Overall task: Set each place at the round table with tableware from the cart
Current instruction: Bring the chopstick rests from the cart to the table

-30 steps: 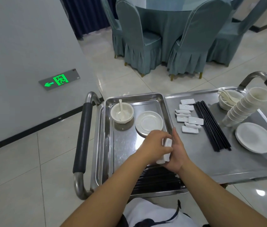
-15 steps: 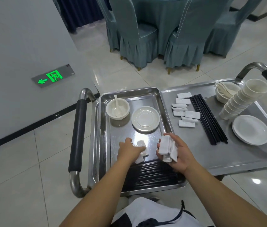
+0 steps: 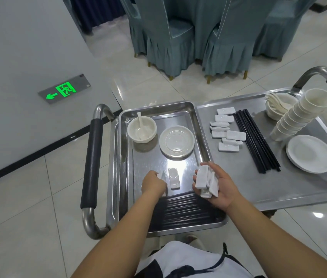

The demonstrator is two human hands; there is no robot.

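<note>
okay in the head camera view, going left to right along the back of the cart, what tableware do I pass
Bowl with a spoon → small plate in the tray → white chopstick rests → black chopsticks → stack of cups, with the large plate in front of it.
</note>
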